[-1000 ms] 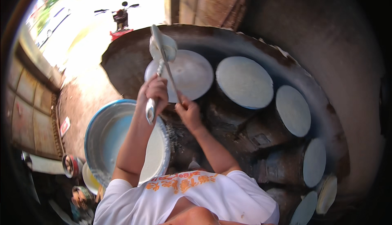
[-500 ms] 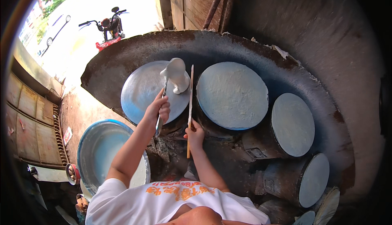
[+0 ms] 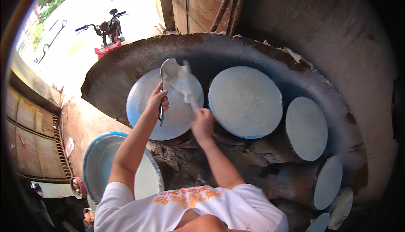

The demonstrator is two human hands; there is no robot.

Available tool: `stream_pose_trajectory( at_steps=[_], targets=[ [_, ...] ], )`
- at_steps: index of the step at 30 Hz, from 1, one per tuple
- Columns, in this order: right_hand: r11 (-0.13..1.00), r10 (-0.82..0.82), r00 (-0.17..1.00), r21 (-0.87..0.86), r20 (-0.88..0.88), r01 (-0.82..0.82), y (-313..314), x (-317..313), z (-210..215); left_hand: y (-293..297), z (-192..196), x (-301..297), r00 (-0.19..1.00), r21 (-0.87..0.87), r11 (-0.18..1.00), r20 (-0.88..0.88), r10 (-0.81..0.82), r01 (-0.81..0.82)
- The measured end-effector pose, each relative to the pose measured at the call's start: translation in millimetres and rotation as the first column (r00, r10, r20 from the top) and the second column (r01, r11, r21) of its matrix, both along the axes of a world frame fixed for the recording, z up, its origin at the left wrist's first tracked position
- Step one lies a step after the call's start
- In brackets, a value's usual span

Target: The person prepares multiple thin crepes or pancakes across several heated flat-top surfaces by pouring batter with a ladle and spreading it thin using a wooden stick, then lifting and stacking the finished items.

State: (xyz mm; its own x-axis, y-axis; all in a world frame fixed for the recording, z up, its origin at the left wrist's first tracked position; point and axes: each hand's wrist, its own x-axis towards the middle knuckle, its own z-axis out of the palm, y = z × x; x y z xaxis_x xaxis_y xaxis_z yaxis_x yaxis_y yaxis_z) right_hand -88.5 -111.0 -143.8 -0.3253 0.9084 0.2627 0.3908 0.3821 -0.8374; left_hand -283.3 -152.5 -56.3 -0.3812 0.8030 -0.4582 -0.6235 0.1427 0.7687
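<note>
My left hand [image 3: 157,101] grips the handle of a metal ladle [image 3: 172,72], whose white-coated bowl hangs over the leftmost round steamer top [image 3: 177,120]. Just to its right, my right hand [image 3: 203,124] holds a thin flat stick [image 3: 190,93]. The stick is blurred and slants up toward the ladle's bowl. Both hands are over the near edge of that pale blue-white disc. A second, larger disc [image 3: 245,101] lies right of my right hand.
Two more white discs [image 3: 306,127] [image 3: 328,182] curve away to the right along a dark, sooty hearth wall [image 3: 320,76]. A blue-rimmed basin [image 3: 98,160] of white batter stands at lower left. A red motorbike [image 3: 107,34] is parked outside, and wooden doors [image 3: 190,0] stand behind.
My left hand has carried the ladle over the leftmost disc. The stick in my right hand has swung from upright to slanting toward the ladle's bowl. The view has shifted.
</note>
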Motion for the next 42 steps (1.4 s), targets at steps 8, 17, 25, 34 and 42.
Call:
stream_pose_trajectory(
  at_steps=[8, 17, 25, 34, 42],
  targets=[
    [0.972, 0.079, 0.976, 0.201, 0.205, -0.121, -25.3, -18.0, 9.7, -28.6, -27.1, -61.1, 0.772, 0.152, 0.971, 0.634, 0.046, -0.183],
    [0.967, 0.161, 0.986, 0.193, 0.043, -0.166, -26.1, -32.3, 1.5, -95.1, -39.3, -71.1, 0.223, 0.366, 0.861, 0.927, -0.302, -0.353],
    [0.932, 0.160, 0.977, 0.303, 0.143, -0.197, 1.6, -39.1, 5.2, -140.7, -31.9, -27.1, 0.227, 0.419, 0.730, 0.907, -0.353, -0.540],
    [0.875, 0.323, 0.937, 0.333, 0.135, -0.350, 72.1, -10.2, -26.2, -139.4, -3.7, 22.5, 0.355, 0.559, 0.509, 0.822, -0.446, -0.655],
    [0.701, 0.646, 0.755, 0.303, 0.113, -0.646, 74.1, -87.9, -14.5, -128.0, 27.7, 65.6, 0.493, 0.614, 0.357, 0.784, -0.376, -0.704]
  ],
)
